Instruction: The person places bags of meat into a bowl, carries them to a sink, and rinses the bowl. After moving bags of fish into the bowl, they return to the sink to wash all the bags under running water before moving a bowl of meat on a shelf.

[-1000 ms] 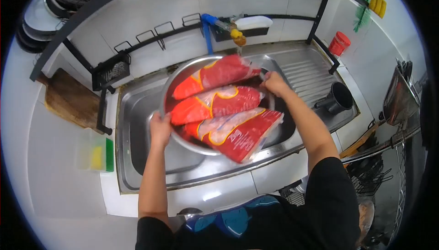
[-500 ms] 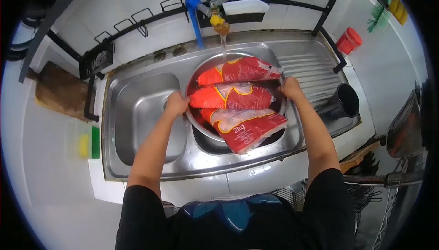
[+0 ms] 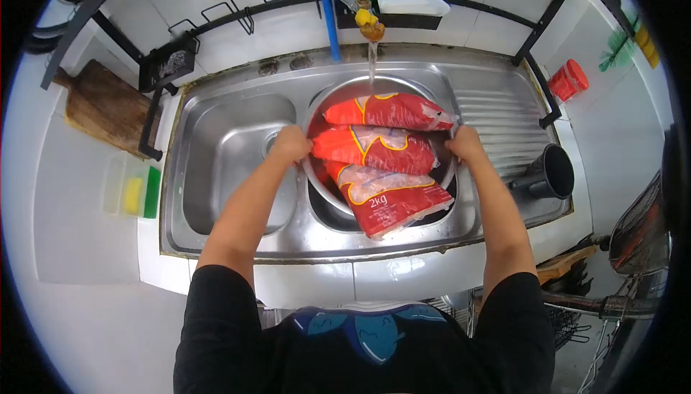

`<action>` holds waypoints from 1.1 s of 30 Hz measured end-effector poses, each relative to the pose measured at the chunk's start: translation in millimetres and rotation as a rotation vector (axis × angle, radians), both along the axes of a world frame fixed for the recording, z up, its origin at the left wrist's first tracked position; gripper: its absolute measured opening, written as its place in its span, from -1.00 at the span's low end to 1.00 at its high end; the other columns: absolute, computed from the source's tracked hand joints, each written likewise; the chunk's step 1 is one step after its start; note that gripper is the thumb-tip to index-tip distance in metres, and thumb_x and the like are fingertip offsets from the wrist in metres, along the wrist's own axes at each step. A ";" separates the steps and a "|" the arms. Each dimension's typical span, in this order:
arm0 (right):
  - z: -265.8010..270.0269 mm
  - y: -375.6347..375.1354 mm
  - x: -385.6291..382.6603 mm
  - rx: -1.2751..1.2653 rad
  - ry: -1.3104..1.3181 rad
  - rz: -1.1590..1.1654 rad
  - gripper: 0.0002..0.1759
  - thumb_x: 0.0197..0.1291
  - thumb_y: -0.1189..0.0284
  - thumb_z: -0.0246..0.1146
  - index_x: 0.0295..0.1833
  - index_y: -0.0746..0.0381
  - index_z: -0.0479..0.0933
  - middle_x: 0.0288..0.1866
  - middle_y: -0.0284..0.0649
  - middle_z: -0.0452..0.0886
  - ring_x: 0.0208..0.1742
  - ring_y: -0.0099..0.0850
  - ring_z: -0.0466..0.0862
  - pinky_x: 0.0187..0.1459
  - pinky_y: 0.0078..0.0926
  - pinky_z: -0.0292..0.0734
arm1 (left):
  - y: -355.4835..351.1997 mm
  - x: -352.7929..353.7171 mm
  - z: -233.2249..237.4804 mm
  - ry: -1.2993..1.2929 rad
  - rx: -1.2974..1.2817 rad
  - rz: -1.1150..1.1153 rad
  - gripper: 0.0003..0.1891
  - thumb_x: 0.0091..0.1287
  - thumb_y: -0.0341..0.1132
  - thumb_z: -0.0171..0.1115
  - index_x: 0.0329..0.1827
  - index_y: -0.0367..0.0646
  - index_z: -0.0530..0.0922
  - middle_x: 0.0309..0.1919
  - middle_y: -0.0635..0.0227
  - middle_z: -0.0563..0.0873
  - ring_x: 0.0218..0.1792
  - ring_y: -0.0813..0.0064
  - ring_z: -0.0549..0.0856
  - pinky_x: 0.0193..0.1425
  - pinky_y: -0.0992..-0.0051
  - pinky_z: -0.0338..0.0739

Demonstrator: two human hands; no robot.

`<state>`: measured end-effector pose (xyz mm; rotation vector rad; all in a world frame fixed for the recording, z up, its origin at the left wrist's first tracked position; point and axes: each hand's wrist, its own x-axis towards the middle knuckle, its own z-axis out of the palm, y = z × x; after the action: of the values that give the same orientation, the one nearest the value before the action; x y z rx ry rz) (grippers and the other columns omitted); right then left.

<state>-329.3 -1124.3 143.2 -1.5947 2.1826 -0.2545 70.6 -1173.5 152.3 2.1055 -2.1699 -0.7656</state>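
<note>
**Bowl Lowered Beneath the Tap**

Compared with one second ago, the metal bowl [image 3: 314,175] has come down from a raised, tilted carry. It now sits level in the sink [image 3: 223,171], in the basin directly below the tap [image 3: 368,21].

Head view:
- **Left hand** [image 3: 290,143]: fingers are curled tight over the bowl rim, left of the tap.
- **Right hand** [image 3: 466,143]: clamps the opposite rim in the same way. The opposed grips likely keep the heavy load steady.
- **Red bags** [image 3: 374,150]: three lie stacked across the bowl. The one nearest the tap catches the water stream [image 3: 372,63], and the farthest overhangs the rim.
</note>
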 end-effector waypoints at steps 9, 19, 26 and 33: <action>42.3 -13.4 -3.8 -0.052 0.401 0.095 -0.62 -0.13 0.22 0.31 -0.27 0.30 0.58 -0.29 0.05 0.60 -0.13 -0.06 0.58 -0.09 -0.21 0.48 | -22.7 -6.4 41.4 -0.322 -0.248 -0.287 -0.67 0.12 -0.15 0.12 -0.30 -0.29 0.59 -0.32 0.04 0.65 -0.24 0.09 0.64 -0.10 0.22 0.51; 102.0 -74.5 125.0 -0.129 -1.141 -0.130 -0.75 0.19 0.32 0.06 -0.23 0.31 0.43 -0.42 -0.19 0.48 -0.42 -0.34 0.56 -0.34 -0.39 0.58 | 43.4 -81.2 32.6 0.235 -0.531 -0.521 0.09 -0.22 0.04 0.45 0.37 -0.03 -0.02 0.35 0.02 0.00 0.31 -0.10 0.09 0.28 0.01 0.11; 94.9 -103.8 165.0 0.019 -1.517 0.000 -0.75 0.26 0.39 0.00 -0.15 0.37 0.42 -0.29 -0.11 0.53 -0.29 -0.28 0.60 -0.21 -0.36 0.59 | 46.0 -91.9 3.7 0.090 -0.435 -0.481 0.20 -0.25 0.12 0.43 0.41 0.02 -0.17 0.38 0.03 -0.14 0.30 -0.16 0.09 0.25 -0.14 0.05; 103.9 -20.4 124.2 0.015 -0.798 0.484 -0.76 0.16 0.41 0.10 -0.21 0.38 0.51 -0.30 -0.10 0.60 -0.26 -0.32 0.62 -0.20 -0.41 0.54 | 40.3 -96.2 19.7 -0.085 -0.320 -0.420 0.16 -0.17 0.17 0.36 0.41 0.09 -0.23 0.39 0.02 -0.21 0.27 -0.17 0.18 0.15 -0.16 0.21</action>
<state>-205.2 -1144.7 247.1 -1.5823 1.1686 -0.5942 -25.5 -1133.2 172.0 1.5811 -2.6092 -0.3093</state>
